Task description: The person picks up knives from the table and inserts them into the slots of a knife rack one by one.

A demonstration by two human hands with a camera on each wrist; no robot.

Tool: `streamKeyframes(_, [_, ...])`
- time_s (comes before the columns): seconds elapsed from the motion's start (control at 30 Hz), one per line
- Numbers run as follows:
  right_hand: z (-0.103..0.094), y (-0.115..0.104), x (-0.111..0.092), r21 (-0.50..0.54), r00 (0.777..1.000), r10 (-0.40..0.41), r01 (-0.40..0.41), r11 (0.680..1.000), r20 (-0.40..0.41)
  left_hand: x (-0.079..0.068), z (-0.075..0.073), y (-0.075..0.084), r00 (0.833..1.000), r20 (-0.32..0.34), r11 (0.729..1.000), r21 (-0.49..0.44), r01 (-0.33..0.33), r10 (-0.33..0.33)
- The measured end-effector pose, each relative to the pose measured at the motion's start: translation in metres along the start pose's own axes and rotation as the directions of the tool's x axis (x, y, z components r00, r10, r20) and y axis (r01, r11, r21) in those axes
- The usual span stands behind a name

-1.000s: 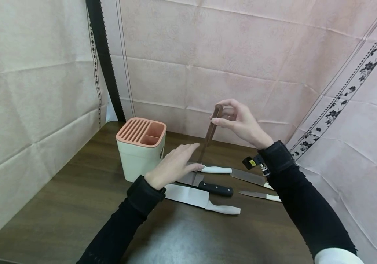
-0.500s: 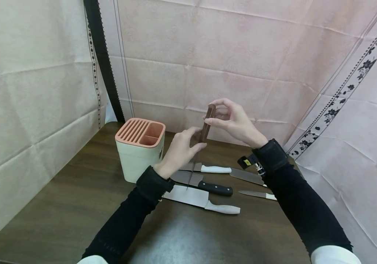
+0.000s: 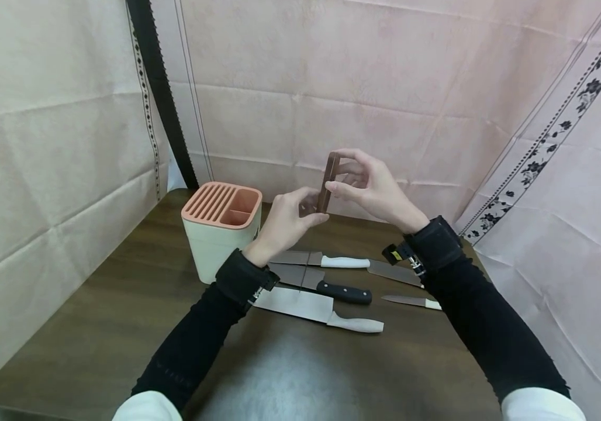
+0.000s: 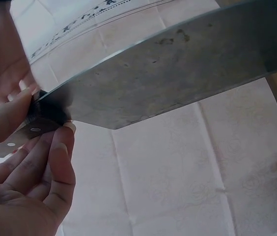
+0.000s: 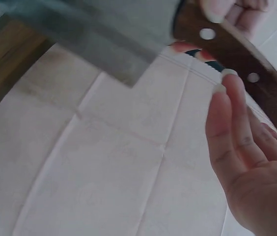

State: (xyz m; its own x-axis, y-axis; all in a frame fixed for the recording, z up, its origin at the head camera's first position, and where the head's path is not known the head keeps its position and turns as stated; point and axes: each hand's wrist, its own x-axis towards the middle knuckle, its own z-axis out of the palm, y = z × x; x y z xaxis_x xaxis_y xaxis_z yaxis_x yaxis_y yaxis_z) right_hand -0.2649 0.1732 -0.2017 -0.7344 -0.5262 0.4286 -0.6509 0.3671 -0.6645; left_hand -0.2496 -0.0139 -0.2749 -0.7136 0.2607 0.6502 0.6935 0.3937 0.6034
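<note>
A broad-bladed kitchen knife [image 3: 328, 181] with a brown riveted wooden handle is held upright above the table, handle up, its blade seen edge-on. My left hand [image 3: 283, 221] pinches the handle where it meets the blade; the left wrist view shows thumb and fingers on either side of the dark handle [image 4: 35, 129], with the stained blade [image 4: 163, 73] reaching right. Higher up, my right hand [image 3: 374, 186] holds the handle's end between thumb and fingers. Beneath lie a white-handled cleaver [image 3: 300, 304], a black-handled knife [image 3: 344, 292] and a white-handled knife [image 3: 345, 262].
Left of the hands stands a pale green knife block [image 3: 211, 248] with a slotted orange top and two larger compartments. A small paring knife [image 3: 406, 300] and another blade [image 3: 392, 272] lie right on the brown table [image 3: 121, 327]. Cloth hangs behind and at both sides.
My left hand has risen from near the blade to the handle's lower end and taken hold there. The right hand has shifted slightly left and up, and the knife stands more upright.
</note>
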Motion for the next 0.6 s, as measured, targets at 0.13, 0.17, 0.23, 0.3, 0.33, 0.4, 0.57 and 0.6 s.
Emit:
streamKeyframes(0.13, [-0.001, 0.008, -0.009, -0.072, 0.999, 0.030, -0.028, 0.997, 0.027, 0.005, -0.008, 0.004, 1.000, -0.005, 1.000, 0.013, 0.014, -0.014])
streamKeyframes(0.17, [-0.001, 0.011, -0.012, -0.091, 0.999, 0.032, -0.029, 0.995, 0.033, 0.006, -0.011, 0.005, 1.000, -0.007, 1.000, 0.019, 0.017, -0.017])
streamKeyframes(0.23, [-0.001, 0.018, -0.016, -0.121, 0.998, 0.039, -0.034, 0.992, 0.045, 0.009, -0.015, 0.007, 1.000, -0.012, 0.999, 0.029, 0.016, -0.016])
streamKeyframes(0.3, [-0.001, 0.024, -0.021, -0.156, 0.998, 0.042, -0.033, 0.987, 0.055, 0.012, -0.020, 0.010, 1.000, -0.017, 0.999, 0.031, 0.016, -0.015])
streamKeyframes(0.33, [-0.002, 0.027, -0.023, -0.169, 0.997, 0.043, -0.032, 0.985, 0.061, 0.013, -0.022, 0.011, 1.000, -0.021, 0.999, 0.034, 0.016, -0.015])
streamKeyframes(0.4, [-0.002, 0.031, -0.026, -0.174, 0.996, 0.052, -0.039, 0.984, 0.072, 0.017, -0.026, 0.013, 0.999, -0.031, 0.999, 0.031, 0.014, -0.013])
streamKeyframes(0.57, [-0.005, 0.037, -0.032, -0.173, 0.992, 0.082, -0.065, 0.983, 0.092, 0.024, -0.036, 0.016, 0.999, -0.040, 0.999, 0.046, 0.023, -0.021])
streamKeyframes(0.6, [-0.005, 0.038, -0.032, -0.174, 0.992, 0.083, -0.065, 0.983, 0.099, 0.025, -0.038, 0.017, 0.999, -0.040, 0.998, 0.052, 0.026, -0.024])
